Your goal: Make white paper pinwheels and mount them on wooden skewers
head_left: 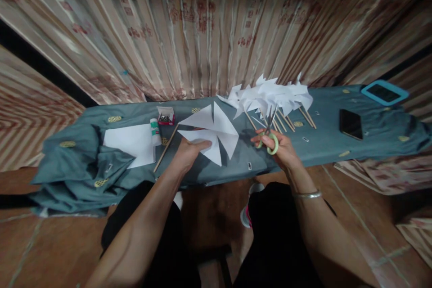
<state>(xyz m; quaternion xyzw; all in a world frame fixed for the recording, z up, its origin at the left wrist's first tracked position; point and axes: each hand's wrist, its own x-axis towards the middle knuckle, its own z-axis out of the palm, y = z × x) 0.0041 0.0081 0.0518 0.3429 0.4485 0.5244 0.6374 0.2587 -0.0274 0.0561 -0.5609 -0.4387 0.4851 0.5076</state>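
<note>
My left hand [191,152] pinches a white paper square [225,129] by one corner, thumb on top. Slits run from the corners of the sheet towards its middle, leaving separate pointed flaps. To the right, my right hand [281,146] grips a pair of scissors [272,143] with pale green handles, its blades pointing away from me. Just beyond the scissors lies a row of white paper pinwheels [273,94] on wooden sticks. One loose wooden stick [166,148] lies to the left of my left hand.
A glue stick [155,131] lies on a stack of white paper [126,141] at the left. Beside it stands an open red box [166,118] of small metal pins. A phone [351,123] and a blue-framed tablet [384,93] rest on the cloth-covered table [324,144] at right. Curtains hang behind.
</note>
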